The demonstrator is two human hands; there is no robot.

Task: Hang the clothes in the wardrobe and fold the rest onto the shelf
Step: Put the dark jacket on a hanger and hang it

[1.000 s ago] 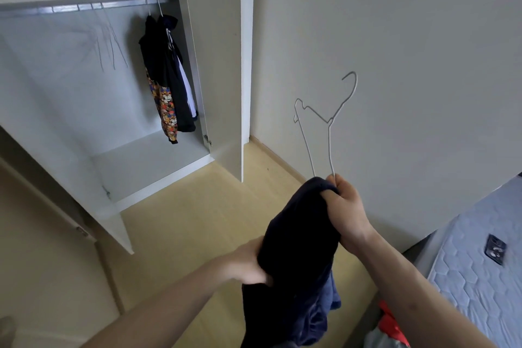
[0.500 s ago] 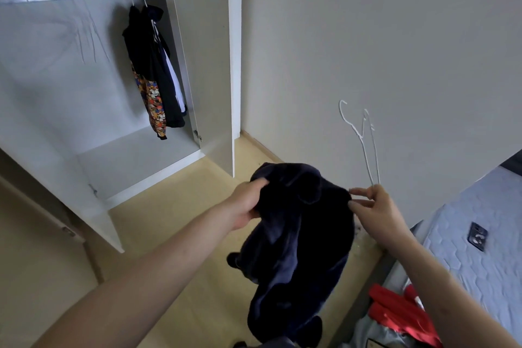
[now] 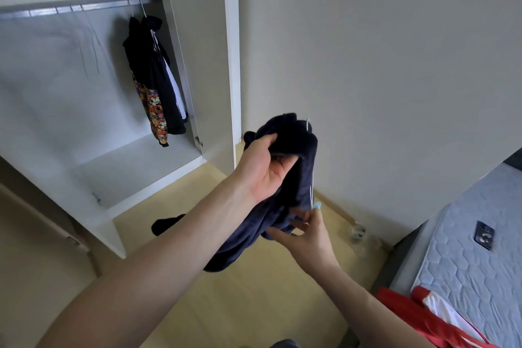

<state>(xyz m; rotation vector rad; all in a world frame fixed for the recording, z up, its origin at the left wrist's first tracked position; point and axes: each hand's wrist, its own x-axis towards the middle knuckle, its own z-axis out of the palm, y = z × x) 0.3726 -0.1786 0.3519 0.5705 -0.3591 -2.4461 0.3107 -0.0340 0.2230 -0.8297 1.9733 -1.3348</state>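
The left hand (image 3: pixel 265 169) gripped the top of a navy garment (image 3: pixel 285 178) held up over the floor, while the right hand (image 3: pixel 305 230) pinched its lower edge with a white hanger (image 3: pixel 311 195) half hidden inside. Right lay a bed (image 3: pixel 466 257) with red cloth (image 3: pixel 418 313); far left, dark clothes (image 3: pixel 156 76) hung in the open wardrobe (image 3: pixel 203 37).

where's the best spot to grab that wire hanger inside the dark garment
Grip the hanger at its bare white stretch just above the right hand, coming from the right. The dark garment held by the left hand covers the rest.
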